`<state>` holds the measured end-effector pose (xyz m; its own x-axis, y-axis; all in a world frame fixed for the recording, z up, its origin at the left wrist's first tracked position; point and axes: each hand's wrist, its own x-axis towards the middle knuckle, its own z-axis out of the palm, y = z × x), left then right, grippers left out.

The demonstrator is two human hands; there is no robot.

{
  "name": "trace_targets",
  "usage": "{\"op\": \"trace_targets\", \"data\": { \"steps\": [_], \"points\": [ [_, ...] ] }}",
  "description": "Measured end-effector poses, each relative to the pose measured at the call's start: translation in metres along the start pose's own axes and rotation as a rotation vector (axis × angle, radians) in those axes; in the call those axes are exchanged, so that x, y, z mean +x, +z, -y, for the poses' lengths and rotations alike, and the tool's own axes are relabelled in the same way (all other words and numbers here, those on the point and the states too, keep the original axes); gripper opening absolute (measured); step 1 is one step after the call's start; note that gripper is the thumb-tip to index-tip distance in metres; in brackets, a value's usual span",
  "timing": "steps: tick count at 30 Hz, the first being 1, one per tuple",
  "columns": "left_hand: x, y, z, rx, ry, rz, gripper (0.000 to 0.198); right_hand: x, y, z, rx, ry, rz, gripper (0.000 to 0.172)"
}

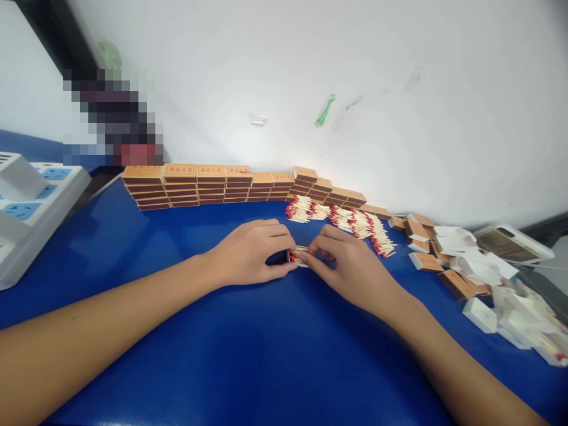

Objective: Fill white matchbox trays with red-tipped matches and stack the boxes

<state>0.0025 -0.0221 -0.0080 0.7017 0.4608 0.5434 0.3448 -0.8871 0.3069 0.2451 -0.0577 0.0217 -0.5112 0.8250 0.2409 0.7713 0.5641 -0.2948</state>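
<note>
A small white matchbox tray (303,265) with red-tipped matches (298,257) in it lies on the blue table between my hands. My left hand (255,251) pinches the tray's left end between thumb and fingers. From the other side my right hand (350,263) is closed over the right end, its thumb tip against the matches; its fingers partly hide the tray. Just beyond, several loose piles of matches (341,218) lie in a slanting row, red heads mostly to the left.
Stacked orange-and-brown matchboxes (210,184) line the white wall. At right sit a heap of white trays (481,313), orange sleeves (461,284) and a phone-like white device (515,241). A white power strip (26,260) with blue sockets stands at left.
</note>
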Motion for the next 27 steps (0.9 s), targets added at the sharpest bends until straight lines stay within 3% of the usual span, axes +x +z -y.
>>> {"op": "trace_targets", "data": {
  "steps": [9,19,27],
  "points": [
    [-0.0002,0.0001,-0.0003,-0.01,-0.004,0.0,0.012,-0.001,-0.0057,-0.0031,0.047,-0.007,0.053,0.02],
    [-0.0006,-0.0008,-0.0004,0.016,-0.072,0.062,0.019,-0.0005,-0.0077,-0.0046,0.061,0.004,0.01,0.016],
    [-0.0011,0.0,0.0001,0.023,-0.026,0.032,0.012,-0.0005,-0.0065,-0.0072,0.036,-0.005,0.006,0.016]
  ]
}}
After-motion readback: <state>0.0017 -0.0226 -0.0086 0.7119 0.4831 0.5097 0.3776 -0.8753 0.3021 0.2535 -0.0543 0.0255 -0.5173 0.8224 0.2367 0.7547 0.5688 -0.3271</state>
